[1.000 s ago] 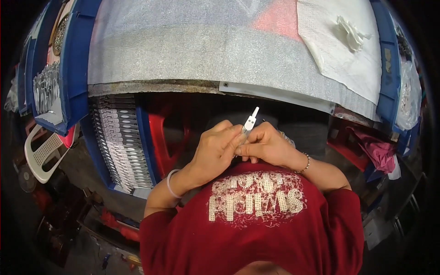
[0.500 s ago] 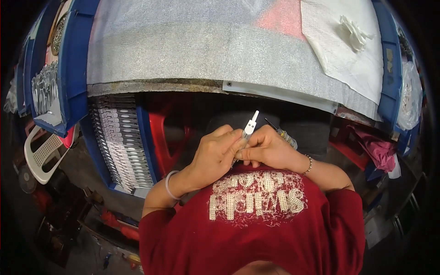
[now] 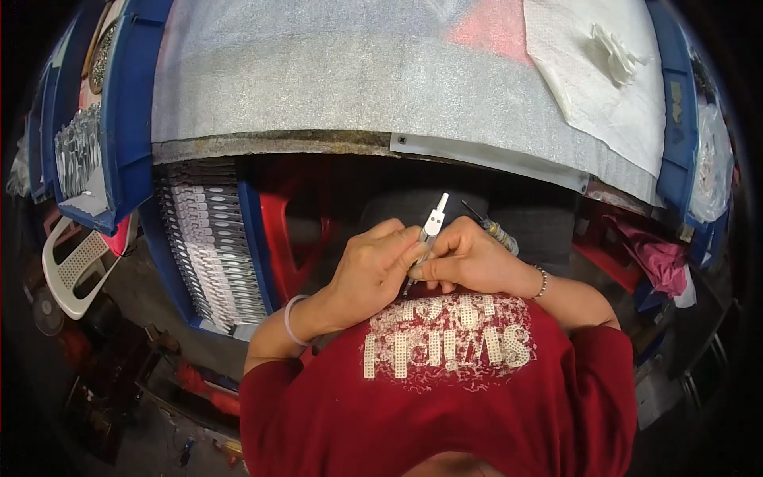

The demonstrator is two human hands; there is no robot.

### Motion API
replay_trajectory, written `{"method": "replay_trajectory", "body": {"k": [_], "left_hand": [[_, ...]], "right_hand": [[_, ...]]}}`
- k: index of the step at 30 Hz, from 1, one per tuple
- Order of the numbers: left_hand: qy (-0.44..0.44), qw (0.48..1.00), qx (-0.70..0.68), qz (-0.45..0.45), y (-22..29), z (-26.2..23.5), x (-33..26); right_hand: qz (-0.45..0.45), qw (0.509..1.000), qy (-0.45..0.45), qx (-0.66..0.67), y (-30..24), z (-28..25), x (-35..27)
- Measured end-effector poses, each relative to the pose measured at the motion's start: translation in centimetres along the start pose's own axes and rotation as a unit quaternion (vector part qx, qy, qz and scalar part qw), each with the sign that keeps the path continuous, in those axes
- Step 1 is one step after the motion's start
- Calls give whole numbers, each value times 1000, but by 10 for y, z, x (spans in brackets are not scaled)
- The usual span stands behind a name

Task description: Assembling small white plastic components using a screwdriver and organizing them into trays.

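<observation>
Before my chest, my left hand (image 3: pixel 373 266) is closed around a drawing compass with a white head (image 3: pixel 434 221) and a slim tip pointing up and away. Its thin metal lower part shows below the fingers, near my shirt. My right hand (image 3: pixel 469 258) pinches the same compass from the other side, thumb and fingertips meeting the left fingers. Just past the right knuckles is a screwdriver-like tool with a dark thin shaft and a clear yellowish handle (image 3: pixel 502 237). Whether the right hand also holds it or it rests on my lap, I cannot tell.
A foam-covered table (image 3: pixel 318 87) lies ahead, with white cloth (image 3: pixel 588 103) and a crumpled tissue (image 3: pixel 616 54) at right. A blue bin (image 3: pixel 253 238) of stacked metal parts stands left, near a red stool (image 3: pixel 278 246). Blue trays (image 3: pixel 131 103) flank the table.
Both hands and the compass stay almost in place. The tool by my right hand has shifted very slightly rightward, and my shirt front has moved a little.
</observation>
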State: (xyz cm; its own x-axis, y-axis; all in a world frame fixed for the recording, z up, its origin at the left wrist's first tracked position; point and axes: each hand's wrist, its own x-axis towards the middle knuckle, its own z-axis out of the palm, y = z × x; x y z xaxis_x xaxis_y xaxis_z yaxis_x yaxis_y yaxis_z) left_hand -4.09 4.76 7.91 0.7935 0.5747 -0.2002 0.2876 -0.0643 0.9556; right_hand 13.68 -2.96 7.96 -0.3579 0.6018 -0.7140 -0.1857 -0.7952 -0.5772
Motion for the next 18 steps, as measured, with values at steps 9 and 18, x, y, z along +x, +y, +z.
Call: {"method": "replay_trajectory", "body": {"k": [9, 18], "left_hand": [[-7, 1000, 12, 0, 3, -2, 4], [7, 999, 32, -10, -6, -8, 22]], "right_hand": [[-17, 1000, 5, 1, -6, -1, 1], [-37, 997, 49, 47, -1, -3, 23]]}}
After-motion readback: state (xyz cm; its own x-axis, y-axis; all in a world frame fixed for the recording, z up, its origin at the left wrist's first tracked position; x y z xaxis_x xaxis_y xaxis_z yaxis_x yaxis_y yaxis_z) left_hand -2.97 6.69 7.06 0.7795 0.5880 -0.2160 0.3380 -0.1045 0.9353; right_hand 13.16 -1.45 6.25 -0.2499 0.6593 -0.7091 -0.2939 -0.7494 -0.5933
